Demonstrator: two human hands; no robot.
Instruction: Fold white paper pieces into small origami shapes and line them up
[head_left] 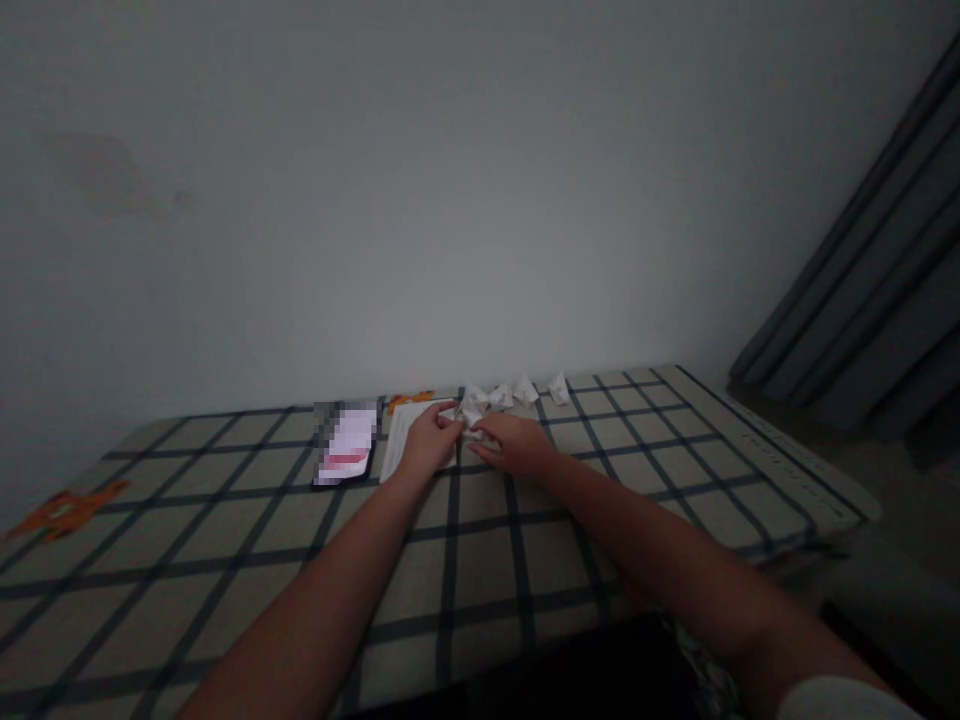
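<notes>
At the far side of the checked tablecloth, both hands meet over a small folded white paper [471, 415]. My left hand [431, 440] pinches its left side, with the fingers closed. My right hand [519, 446] grips it from the right between thumb and fingers. Fingertips hide part of the paper, so its exact folded shape is unclear. Just behind sit several white folded paper pieces with pointed tops, among them one by the hands [501, 397], a middle piece [526, 391] and a rightmost piece [559, 389]. White paper sheets [397, 440] lie partly under my left hand.
A phone [349, 445] with a lit, blurred-out screen lies left of the sheets. The checked tablecloth [480, 570] covers the table up to the pale wall [480, 200]. Orange patterns [64, 512] show on the cloth. A dark curtain [870, 270] hangs at the right.
</notes>
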